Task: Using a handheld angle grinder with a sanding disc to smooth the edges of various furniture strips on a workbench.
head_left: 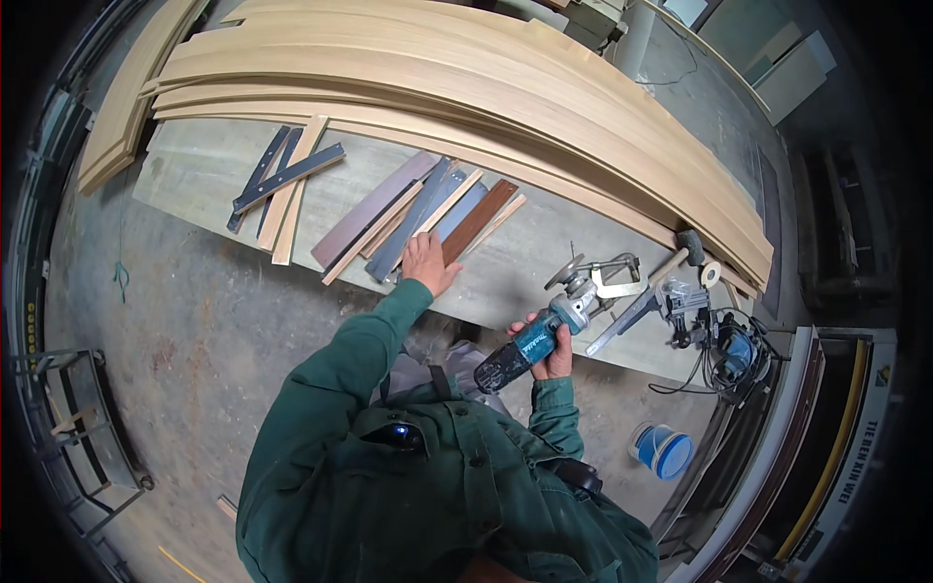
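My right hand grips a teal and black angle grinder, its disc end pointing up and right over the workbench. My left hand rests flat on a fan of thin laminate strips in brown, grey and dark blue, fingers together on the near ends. Both green sleeves reach up from the bottom of the view.
Long curved pale wood boards are stacked along the far side of the bench. More strips lie at the left. A metal clamp, a mallet, a tape roll and a corded tool sit at right. A blue bucket stands on the floor.
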`<action>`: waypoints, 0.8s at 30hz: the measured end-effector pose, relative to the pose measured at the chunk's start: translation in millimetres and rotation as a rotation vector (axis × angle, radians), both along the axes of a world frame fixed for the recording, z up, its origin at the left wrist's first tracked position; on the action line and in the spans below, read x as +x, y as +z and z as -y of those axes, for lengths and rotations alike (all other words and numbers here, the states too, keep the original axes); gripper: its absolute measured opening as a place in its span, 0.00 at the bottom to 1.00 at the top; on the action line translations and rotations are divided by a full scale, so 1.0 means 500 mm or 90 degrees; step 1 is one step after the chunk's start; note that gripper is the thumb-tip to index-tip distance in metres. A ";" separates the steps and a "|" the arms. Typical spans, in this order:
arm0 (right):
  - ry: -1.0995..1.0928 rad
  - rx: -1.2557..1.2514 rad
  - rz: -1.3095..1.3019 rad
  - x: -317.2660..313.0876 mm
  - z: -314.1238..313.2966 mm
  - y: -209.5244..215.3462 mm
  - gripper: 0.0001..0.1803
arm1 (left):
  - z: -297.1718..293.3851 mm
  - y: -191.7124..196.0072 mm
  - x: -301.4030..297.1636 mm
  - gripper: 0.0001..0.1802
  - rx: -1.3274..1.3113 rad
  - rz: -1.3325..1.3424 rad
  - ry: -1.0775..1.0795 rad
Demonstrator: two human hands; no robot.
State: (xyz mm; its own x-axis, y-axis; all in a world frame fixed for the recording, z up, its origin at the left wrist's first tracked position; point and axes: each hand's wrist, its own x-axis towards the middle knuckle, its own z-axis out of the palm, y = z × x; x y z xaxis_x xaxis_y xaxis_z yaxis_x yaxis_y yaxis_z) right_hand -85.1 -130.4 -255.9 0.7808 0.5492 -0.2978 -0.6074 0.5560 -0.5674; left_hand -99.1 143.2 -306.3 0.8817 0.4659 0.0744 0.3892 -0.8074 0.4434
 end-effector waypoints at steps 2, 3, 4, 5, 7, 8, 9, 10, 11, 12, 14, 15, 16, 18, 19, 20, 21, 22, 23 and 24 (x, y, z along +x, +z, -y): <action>-0.030 -0.037 0.018 0.019 0.022 0.004 0.31 | -0.001 0.012 0.016 0.36 -0.052 -0.059 -0.029; -0.047 -0.061 0.029 0.030 0.034 0.008 0.31 | 0.002 0.018 0.022 0.36 -0.087 -0.097 -0.024; -0.069 -0.113 0.043 0.039 0.037 0.030 0.30 | 0.000 0.022 0.020 0.36 -0.120 -0.138 -0.019; -0.071 -0.179 0.086 0.051 0.047 0.041 0.29 | 0.002 0.020 0.017 0.36 -0.114 -0.081 -0.006; -0.080 -0.282 0.143 0.072 0.058 0.077 0.25 | 0.013 0.046 -0.004 0.36 -0.185 -0.080 -0.001; -0.081 -0.284 0.139 0.081 0.066 0.089 0.25 | 0.023 0.061 -0.020 0.36 -0.258 -0.075 0.011; -0.054 -0.374 0.156 0.089 0.074 0.097 0.23 | 0.033 0.037 -0.053 0.35 -0.206 -0.027 -0.031; -0.027 -0.465 0.173 0.097 0.079 0.103 0.21 | 0.042 0.045 -0.082 0.35 -0.222 -0.023 -0.052; -0.010 -0.522 0.161 0.102 0.080 0.106 0.19 | 0.051 0.061 -0.115 0.34 -0.240 -0.023 -0.073; 0.011 -0.577 0.180 0.104 0.085 0.094 0.20 | 0.060 0.073 -0.142 0.35 -0.272 -0.073 -0.066; 0.052 -0.679 0.252 0.106 0.079 0.071 0.20 | 0.066 0.058 -0.196 0.39 -0.250 -0.062 -0.121; 0.062 -0.689 0.257 0.102 0.075 0.061 0.19 | 0.072 0.051 -0.217 0.45 -0.245 -0.157 -0.122; 0.075 -0.698 0.267 0.098 0.056 0.065 0.18 | 0.076 0.048 -0.223 0.45 -0.251 -0.161 -0.117; 0.091 -0.697 0.296 0.084 0.045 0.031 0.27 | 0.082 0.042 -0.230 0.46 -0.273 -0.264 -0.124; 0.087 -0.703 0.323 0.080 0.041 0.003 0.30 | 0.082 0.036 -0.235 0.46 -0.279 -0.264 -0.116; 0.108 -0.724 0.323 0.077 0.042 -0.021 0.36 | 0.083 0.028 -0.237 0.46 -0.284 -0.257 -0.121; 0.115 -0.726 0.326 0.075 0.048 -0.040 0.36 | 0.082 0.022 -0.238 0.46 -0.288 -0.250 -0.126; 0.111 -0.747 0.341 0.069 0.040 -0.044 0.36 | 0.080 0.020 -0.241 0.46 -0.293 -0.249 -0.119; 0.107 -0.768 0.356 0.063 0.034 -0.047 0.36 | 0.076 0.018 -0.242 0.46 -0.292 -0.258 -0.119; 0.116 -0.766 0.355 0.061 0.028 -0.049 0.38 | 0.074 0.016 -0.243 0.46 -0.290 -0.265 -0.120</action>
State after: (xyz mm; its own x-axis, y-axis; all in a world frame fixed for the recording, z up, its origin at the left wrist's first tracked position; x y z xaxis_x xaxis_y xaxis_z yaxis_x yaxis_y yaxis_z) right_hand -54.5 -144.4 -280.3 0.8996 0.2804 -0.3347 -0.1480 -0.5252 -0.8380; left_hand -220.6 106.5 -298.1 0.8637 0.2048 -0.4604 0.4728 -0.6456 0.5997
